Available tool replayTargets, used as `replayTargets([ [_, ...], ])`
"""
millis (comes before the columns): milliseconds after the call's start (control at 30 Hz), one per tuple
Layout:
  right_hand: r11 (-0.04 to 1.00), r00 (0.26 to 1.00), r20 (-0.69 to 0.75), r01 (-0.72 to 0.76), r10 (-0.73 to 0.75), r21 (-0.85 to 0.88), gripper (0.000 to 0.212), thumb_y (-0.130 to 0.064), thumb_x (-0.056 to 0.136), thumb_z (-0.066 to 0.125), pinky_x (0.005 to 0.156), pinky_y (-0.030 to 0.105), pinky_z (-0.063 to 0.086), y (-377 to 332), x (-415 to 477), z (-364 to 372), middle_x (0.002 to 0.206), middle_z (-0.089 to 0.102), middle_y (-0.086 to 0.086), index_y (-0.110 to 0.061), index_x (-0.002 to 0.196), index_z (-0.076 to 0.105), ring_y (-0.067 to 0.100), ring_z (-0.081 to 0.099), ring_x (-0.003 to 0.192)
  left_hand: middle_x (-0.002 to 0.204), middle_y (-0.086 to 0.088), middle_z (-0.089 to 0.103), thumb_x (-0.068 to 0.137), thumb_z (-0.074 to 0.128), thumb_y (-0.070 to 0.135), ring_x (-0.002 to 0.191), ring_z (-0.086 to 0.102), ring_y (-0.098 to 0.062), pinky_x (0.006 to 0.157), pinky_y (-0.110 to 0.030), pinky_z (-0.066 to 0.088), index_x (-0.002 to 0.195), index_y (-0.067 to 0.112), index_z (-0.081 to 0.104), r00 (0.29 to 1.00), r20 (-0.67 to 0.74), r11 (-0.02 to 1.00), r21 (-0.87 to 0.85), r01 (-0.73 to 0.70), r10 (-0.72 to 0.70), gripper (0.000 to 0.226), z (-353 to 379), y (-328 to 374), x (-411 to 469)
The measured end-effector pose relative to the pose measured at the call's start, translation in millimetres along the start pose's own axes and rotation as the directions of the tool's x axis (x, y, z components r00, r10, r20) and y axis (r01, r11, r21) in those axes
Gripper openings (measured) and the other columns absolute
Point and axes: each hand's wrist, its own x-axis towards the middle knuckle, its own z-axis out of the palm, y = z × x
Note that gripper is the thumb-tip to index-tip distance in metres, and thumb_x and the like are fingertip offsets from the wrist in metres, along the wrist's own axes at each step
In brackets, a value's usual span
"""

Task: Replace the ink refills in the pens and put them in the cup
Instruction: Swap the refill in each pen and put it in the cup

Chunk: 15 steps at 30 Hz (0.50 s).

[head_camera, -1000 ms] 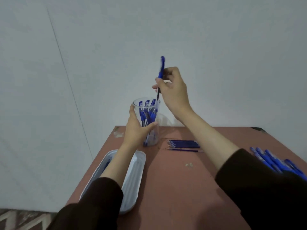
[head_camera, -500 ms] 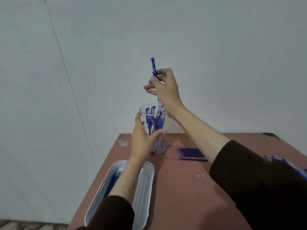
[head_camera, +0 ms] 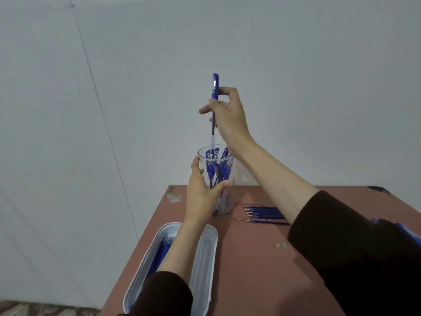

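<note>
While left hand (head_camera: 200, 192) is gripping cup (head_camera: 230, 197) wall, right hand (head_camera: 227, 117) is pinching pen (head_camera: 215, 87) near cap, fingers (head_camera: 224, 90) curling round barrel; pen is hanging near-upright, tip sitting at cup mouth directly beneath fingers

Right hand (head_camera: 229, 115) pinches a blue pen (head_camera: 214, 103) upright, lower end dipping into the clear cup (head_camera: 229, 201). Left hand (head_camera: 201, 192) grips the cup's side; cup stands on the desk (head_camera: 250, 270), full of blue pens. Loose refills (head_camera: 265, 213) lie just right of the cup. White tray (head_camera: 202, 270) with refills sits near the left edge.
</note>
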Motion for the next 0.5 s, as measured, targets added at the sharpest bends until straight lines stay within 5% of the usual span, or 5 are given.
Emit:
replayTargets([
  [67,0.998,0.998,-0.02,0.052,-0.052,-0.031,0.014,-0.011,0.096,0.047,0.061,0.021,0.045,4.0,-0.8,-0.1,0.087,0.067,0.003,-0.019,0.107,0.042,0.016,0.051,0.066,0.141,-0.008,0.046,0.077,0.077,0.021,0.129,0.043,-0.021,0.104,-0.032,0.038,0.149,0.018,0.016,1.0,0.002,1.0,0.002,-0.006,0.006,0.095,-0.6,1.3,-0.2],
  [200,0.923,0.997,0.082,0.025,0.006,-0.384,0.028,-0.004,0.087,0.052,0.076,0.044,0.054,23.6,-3.8,-6.4,0.081,0.056,0.0,-0.016,0.11,0.044,0.025,0.059,0.075,0.123,0.002,0.046,0.079,0.076,0.018,0.108,0.044,-0.006,0.087,-0.014,0.036,0.149,0.016,0.016,1.0,0.019,1.0,-0.002,-0.002,0.002,0.092,-0.9,3.0,-1.0],
  [333,0.791,0.975,0.218,0.097,0.047,-0.604,0.065,0.003,0.075,0.047,0.062,0.034,0.043,30.6,-11.2,-15.9,0.071,0.047,0.001,-0.023,0.132,0.035,0.023,0.049,0.068,0.141,-0.012,0.044,0.078,0.077,0.021,0.132,0.042,-0.023,0.105,-0.033,0.038,0.149,0.018,0.015,1.0,0.013,1.0,0.002,0.014,-0.014,0.094,-1.0,0.3,0.1],
  [500,0.639,0.923,0.336,0.145,0.186,-0.755,0.032,0.0,0.083,0.052,0.069,0.026,0.048,30.8,-10.7,-17.5,0.091,0.06,0.003,-0.011,0.109,0.066,0.023,0.058,0.084,0.144,-0.013,0.042,0.078,0.077,0.022,0.134,0.039,-0.024,0.108,-0.041,0.037,0.15,0.019,0.014,0.999,0.018,1.0,-0.004,0.026,-0.026,0.095,-1.3,0.3,0.7],
])
